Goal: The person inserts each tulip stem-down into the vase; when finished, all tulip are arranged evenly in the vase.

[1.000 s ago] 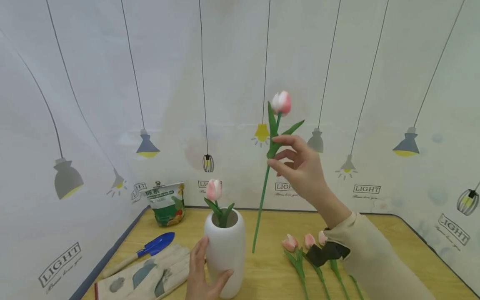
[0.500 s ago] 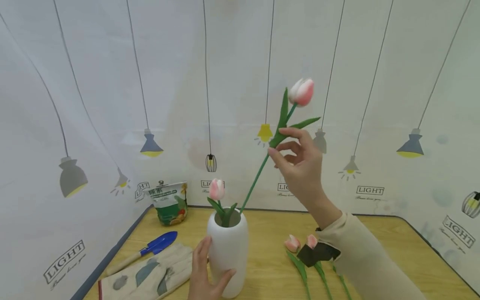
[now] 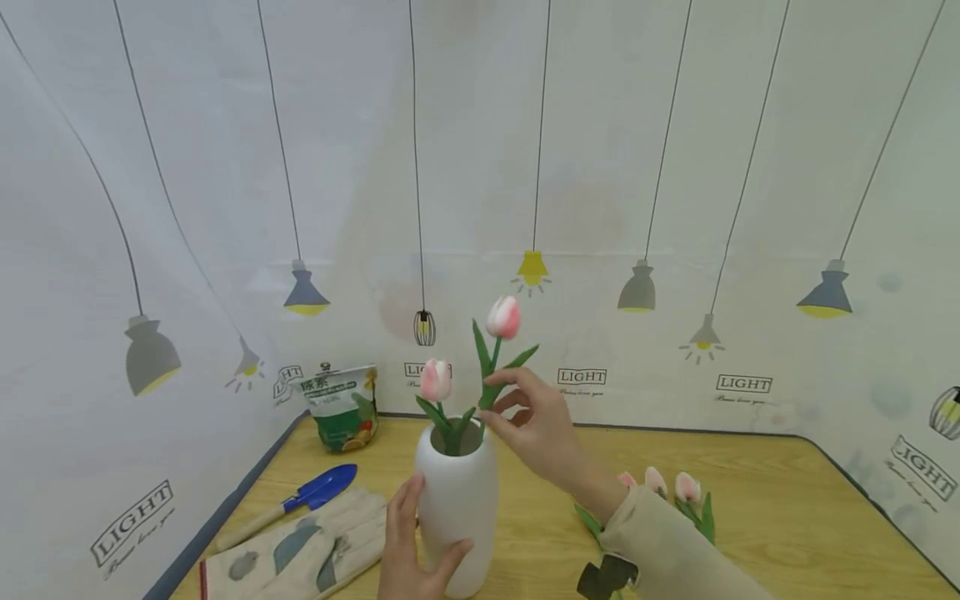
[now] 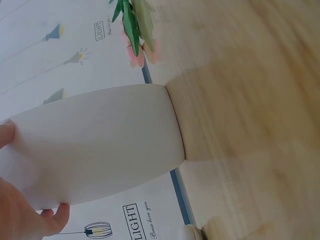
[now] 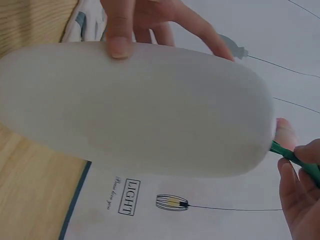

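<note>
A white vase (image 3: 457, 508) stands upright on the table, one pink-and-white tulip (image 3: 435, 380) in its mouth. My left hand (image 3: 417, 550) grips the vase's left side, thumb across the front; the left wrist view shows the vase body (image 4: 100, 145) and its base on the wood. Between thumb and fingers, my right hand (image 3: 536, 425) pinches a second tulip (image 3: 504, 318) at its leaves, just above the vase's right rim. That tulip's green stem (image 5: 278, 148) runs into the mouth in the right wrist view; its lower end is hidden inside the vase.
Several more tulips (image 3: 686, 487) lie on the table at right, partly behind my right sleeve. To the left are patterned gloves (image 3: 300, 550), a blue trowel (image 3: 322, 487) and a green-and-white bag (image 3: 341, 408) at the back. A printed wall encloses the table.
My right hand has come down and to the left with the tulip, whose stem has gone down into the vase. The left hand keeps its grip on the vase.
</note>
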A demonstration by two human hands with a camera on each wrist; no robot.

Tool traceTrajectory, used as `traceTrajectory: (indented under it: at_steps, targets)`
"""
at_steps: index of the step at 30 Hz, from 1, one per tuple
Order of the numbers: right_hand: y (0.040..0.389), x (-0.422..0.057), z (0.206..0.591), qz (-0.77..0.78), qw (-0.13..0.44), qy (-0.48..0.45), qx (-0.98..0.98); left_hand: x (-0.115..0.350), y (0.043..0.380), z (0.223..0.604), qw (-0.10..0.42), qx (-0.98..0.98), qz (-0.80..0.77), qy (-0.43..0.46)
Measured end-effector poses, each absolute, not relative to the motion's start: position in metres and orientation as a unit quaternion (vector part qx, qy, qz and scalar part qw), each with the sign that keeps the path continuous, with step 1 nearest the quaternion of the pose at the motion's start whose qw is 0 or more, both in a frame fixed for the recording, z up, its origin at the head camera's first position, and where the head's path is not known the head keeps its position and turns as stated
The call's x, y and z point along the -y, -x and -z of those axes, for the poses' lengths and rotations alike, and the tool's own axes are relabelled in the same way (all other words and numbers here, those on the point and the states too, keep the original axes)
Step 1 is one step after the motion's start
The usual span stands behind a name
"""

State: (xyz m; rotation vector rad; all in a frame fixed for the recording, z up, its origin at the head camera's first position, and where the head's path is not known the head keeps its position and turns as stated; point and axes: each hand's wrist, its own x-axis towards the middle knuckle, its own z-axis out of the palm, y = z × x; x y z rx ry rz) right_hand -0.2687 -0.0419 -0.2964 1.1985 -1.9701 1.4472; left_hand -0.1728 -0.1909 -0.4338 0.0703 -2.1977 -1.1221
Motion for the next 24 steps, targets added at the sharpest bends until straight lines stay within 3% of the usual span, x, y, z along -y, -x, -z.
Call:
traceTrajectory:
  at_steps: [8,18,24]
  targets:
    - [0.264,0.046,0.317,-0.422,0.232,-0.443,0.756,0.189,0.172,0.433,0.327,0.841,0.430,-0.033]
    - [0.263,0.043,0.317,-0.402,0.152,-0.472,0.770,0.189,0.171,0.432,0.322,0.843,0.428,-0.039]
    - [0.266,0.041,0.324,-0.450,0.147,-0.461,0.751,0.189,0.171,0.432,0.312,0.846,0.430,-0.042]
